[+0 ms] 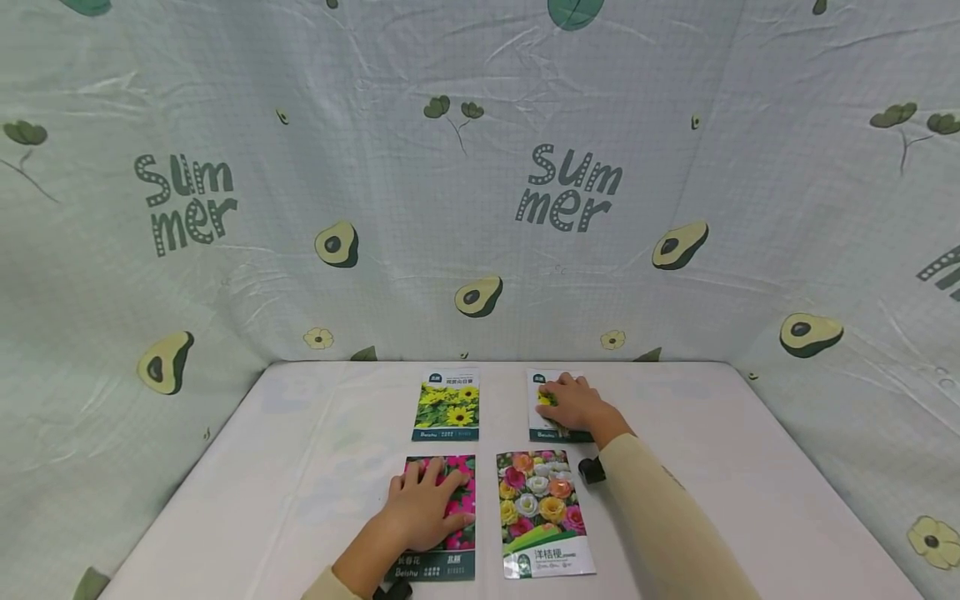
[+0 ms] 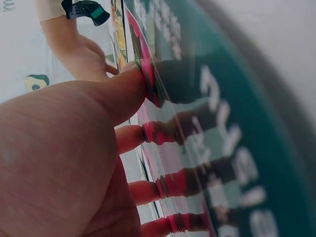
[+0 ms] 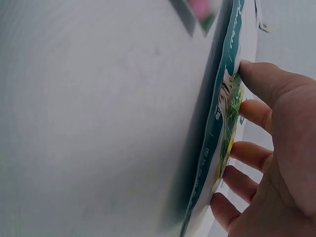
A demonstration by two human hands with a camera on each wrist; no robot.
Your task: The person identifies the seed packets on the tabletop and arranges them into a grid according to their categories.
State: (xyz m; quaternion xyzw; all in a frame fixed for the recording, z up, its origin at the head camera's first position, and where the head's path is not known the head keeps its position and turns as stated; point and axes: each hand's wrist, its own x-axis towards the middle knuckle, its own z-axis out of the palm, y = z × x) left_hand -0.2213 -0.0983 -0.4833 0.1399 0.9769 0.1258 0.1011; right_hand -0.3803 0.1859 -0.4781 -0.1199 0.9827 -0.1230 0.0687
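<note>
Four flower-seed packets lie on the white table in two rows. My left hand point(image 1: 422, 512) rests with spread fingers on the front left packet, the one with magenta flowers point(image 1: 450, 568); in the left wrist view its fingertips touch the packet's glossy face point(image 2: 192, 74). At the back right, my right hand point(image 1: 576, 407) lies over a white-topped packet point(image 1: 537, 385), covering much of its picture. The right wrist view shows thumb and fingertips point(image 3: 251, 154) on that packet's face, its dark green edge point(image 3: 202, 163) toward the camera.
Between the hands, a packet with mixed roselike blooms point(image 1: 543, 510) lies at the front right. A packet with yellow flowers point(image 1: 447, 407) is at the back left. Behind the table point(image 1: 300, 467) hangs a pale curtain point(image 1: 405, 192) printed with avocados. A black wrist device point(image 1: 592, 471) sits at the right sleeve.
</note>
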